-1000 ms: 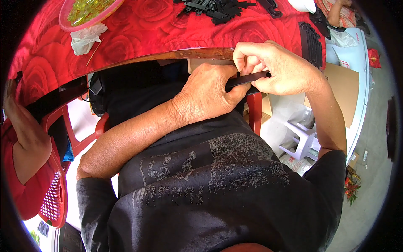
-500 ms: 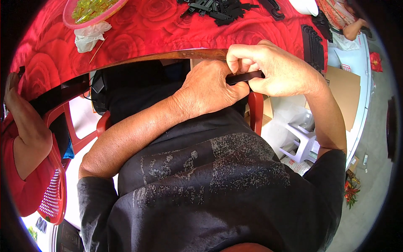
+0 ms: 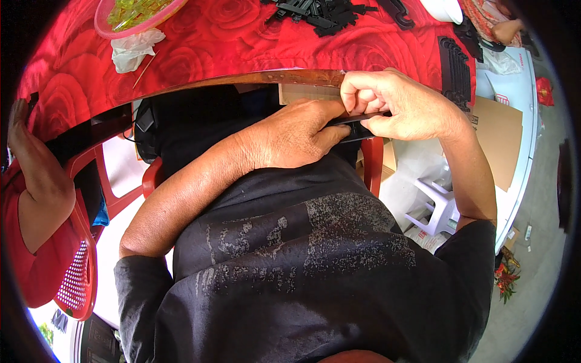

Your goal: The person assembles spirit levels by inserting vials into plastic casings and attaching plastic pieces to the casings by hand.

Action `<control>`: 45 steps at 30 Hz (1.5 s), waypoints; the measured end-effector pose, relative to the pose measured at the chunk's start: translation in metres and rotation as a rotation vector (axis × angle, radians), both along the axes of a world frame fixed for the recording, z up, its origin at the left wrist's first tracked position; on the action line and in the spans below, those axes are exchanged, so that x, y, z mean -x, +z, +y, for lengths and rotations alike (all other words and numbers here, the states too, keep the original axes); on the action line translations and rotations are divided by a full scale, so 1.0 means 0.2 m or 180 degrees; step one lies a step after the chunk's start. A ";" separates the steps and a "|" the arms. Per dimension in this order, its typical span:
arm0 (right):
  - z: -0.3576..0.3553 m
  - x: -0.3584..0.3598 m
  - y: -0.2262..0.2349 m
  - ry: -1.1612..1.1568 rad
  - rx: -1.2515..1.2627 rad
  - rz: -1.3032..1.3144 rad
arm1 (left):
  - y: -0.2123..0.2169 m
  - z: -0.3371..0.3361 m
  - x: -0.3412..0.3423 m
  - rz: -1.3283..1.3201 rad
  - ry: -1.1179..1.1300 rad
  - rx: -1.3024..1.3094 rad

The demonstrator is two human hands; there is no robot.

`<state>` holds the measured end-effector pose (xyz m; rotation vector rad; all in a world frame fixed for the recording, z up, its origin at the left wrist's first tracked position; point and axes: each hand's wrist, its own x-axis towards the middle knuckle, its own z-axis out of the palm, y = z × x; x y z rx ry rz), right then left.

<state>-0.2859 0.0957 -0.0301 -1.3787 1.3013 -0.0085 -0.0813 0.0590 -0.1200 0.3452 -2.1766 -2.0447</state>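
Note:
In front of my chest, at the table's near edge, both hands are closed on a slim black strip-like piece (image 3: 358, 118). My left hand (image 3: 298, 132) pinches one end between thumb and fingers. The fingers of my right hand (image 3: 404, 107) curl around the other end, its thumb beneath. Fingers cover much of the piece, so its exact kind stays hidden. A heap of black plastic parts (image 3: 318, 12) lies on the red rose-patterned tablecloth (image 3: 218, 51) beyond my hands. Right of it is a row of long black parts (image 3: 455, 69).
A pink-rimmed basin (image 3: 103, 30) of yellow-green clear pieces stands far left, near a crumpled tissue (image 3: 134, 49) and a thin stick (image 3: 144, 71). A white bowl (image 3: 445, 9) is at the far right. Another person's arm (image 3: 45, 169) is at left; a white stool (image 3: 437, 206) stands below right.
Both hands have shifted slightly to the right with the black piece. My left hand has turned a little, and the piece looks thinner and more tilted between them.

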 end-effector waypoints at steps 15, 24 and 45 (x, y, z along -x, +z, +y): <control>0.01 -0.02 -0.01 -0.0141 -0.0297 -0.0119 | 0.02 0.04 0.00 -0.0072 0.0226 0.0305; 0.01 -0.05 0.00 -0.0021 -0.0066 0.0040 | 0.00 0.01 -0.02 -0.0136 0.0245 0.0351; 0.01 -0.05 0.00 -0.0148 -0.0176 0.0112 | -0.04 0.00 -0.07 -0.0069 0.0238 0.0543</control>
